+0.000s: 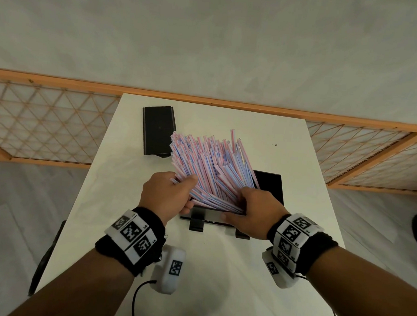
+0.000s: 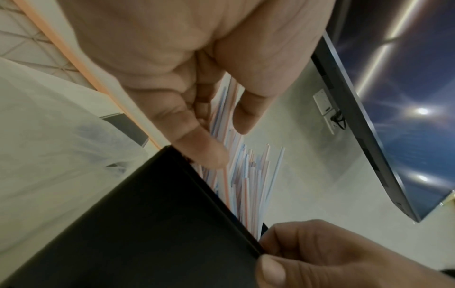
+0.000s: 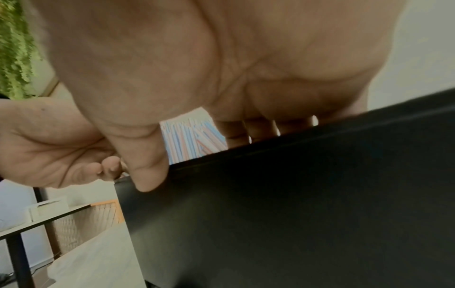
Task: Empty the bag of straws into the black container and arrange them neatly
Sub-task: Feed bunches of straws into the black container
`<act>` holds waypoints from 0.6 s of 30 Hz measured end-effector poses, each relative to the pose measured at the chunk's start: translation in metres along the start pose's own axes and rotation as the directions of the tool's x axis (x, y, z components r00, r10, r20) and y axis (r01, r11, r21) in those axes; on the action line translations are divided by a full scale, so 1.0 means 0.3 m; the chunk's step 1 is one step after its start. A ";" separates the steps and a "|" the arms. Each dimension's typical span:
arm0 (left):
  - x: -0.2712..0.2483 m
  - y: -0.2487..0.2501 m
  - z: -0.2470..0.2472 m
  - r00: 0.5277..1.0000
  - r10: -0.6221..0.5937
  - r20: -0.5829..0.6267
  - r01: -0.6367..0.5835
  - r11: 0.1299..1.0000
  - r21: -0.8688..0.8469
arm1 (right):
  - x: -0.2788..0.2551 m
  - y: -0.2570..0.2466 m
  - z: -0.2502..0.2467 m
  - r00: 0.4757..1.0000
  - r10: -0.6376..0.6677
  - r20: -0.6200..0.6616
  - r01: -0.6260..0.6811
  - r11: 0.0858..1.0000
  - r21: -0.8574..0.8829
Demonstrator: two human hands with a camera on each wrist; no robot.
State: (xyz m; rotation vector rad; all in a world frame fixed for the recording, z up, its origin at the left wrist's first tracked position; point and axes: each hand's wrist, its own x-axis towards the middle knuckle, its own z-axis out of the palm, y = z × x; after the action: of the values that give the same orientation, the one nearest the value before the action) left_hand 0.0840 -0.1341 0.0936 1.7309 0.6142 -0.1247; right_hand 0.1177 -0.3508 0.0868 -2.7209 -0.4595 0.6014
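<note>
A thick bunch of pink, blue and white striped straws (image 1: 209, 162) stands fanned out in the black container (image 1: 271, 187) at the table's middle, leaning toward the far left. My left hand (image 1: 186, 188) grips the bunch's left side low down; the left wrist view shows its thumb and fingers (image 2: 248, 117) curled round the straws (image 2: 248, 175). My right hand (image 1: 243, 203) grips the container's near rim, with the thumb on the outer black wall (image 3: 295, 204) and the fingers (image 3: 246, 132) inside against the straws (image 3: 189, 140). The straws' lower ends are hidden.
A flat black lid (image 1: 158, 131) lies on the white table (image 1: 299, 162) at the far left. A wooden lattice fence (image 1: 47, 122) runs behind the table. Two black feet (image 1: 196, 223) stick out under the container's front. A dark chair edge (image 1: 45, 258) stands left.
</note>
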 end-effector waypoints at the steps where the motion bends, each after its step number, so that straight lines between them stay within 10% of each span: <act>1: -0.002 0.005 0.005 1.000 0.009 0.008 -0.009 1.000 0.016 | 0.000 -0.003 0.007 0.999 -0.008 0.034 0.007 1.000 0.016; 10: -0.006 0.014 0.019 0.992 -0.105 0.074 0.115 0.983 -0.141 | 0.046 -0.016 -0.079 0.979 -0.057 0.193 0.061 0.998 -0.012; 14: -0.009 -0.007 -0.008 0.996 0.055 -0.065 -0.043 0.984 0.173 | 0.052 -0.046 -0.016 0.964 -0.070 0.255 0.086 0.995 -0.052; 18: 0.005 -0.015 -0.039 0.987 -0.014 -0.162 0.024 0.998 0.058 | 0.074 -0.039 0.040 0.977 -0.058 0.205 0.074 0.995 -0.072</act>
State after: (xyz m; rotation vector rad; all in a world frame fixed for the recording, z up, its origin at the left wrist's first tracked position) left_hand 0.0803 -0.1222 0.0920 1.8050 0.7527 -0.0158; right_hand 0.1285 -0.3291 0.0730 -2.7178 -0.6335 0.8641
